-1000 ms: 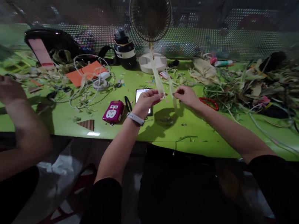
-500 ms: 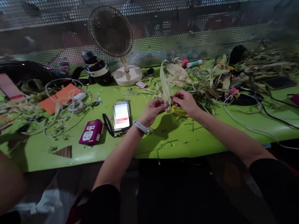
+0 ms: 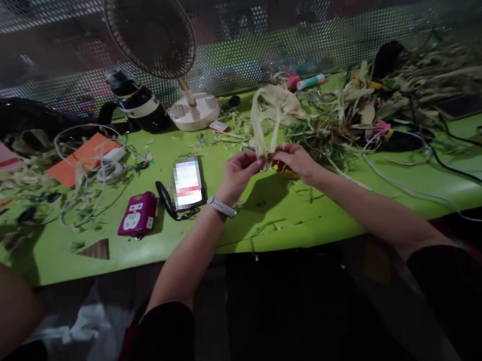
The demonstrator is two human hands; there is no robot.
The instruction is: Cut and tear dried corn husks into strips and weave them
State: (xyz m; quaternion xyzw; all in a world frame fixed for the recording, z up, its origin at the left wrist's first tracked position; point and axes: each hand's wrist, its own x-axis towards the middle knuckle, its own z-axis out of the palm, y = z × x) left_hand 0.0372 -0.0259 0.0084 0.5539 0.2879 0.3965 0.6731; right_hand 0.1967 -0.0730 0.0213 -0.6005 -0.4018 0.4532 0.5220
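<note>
We have the pale strip (image 3: 257, 128) arched in a loop above the bench (image 3: 204, 238), its lower ends close together. The fingers of our left hand (image 3: 237, 177) pinch one end; those of our right hand (image 3: 299, 163) seem narrowed on the other, beside something yellow (image 3: 282, 167) we cannot make out. It looks light, limp and easily torn, so we judge the gathered ends best to hold

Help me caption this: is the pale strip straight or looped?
Looped: the pale strip arches above the left hand and right hand.
</note>
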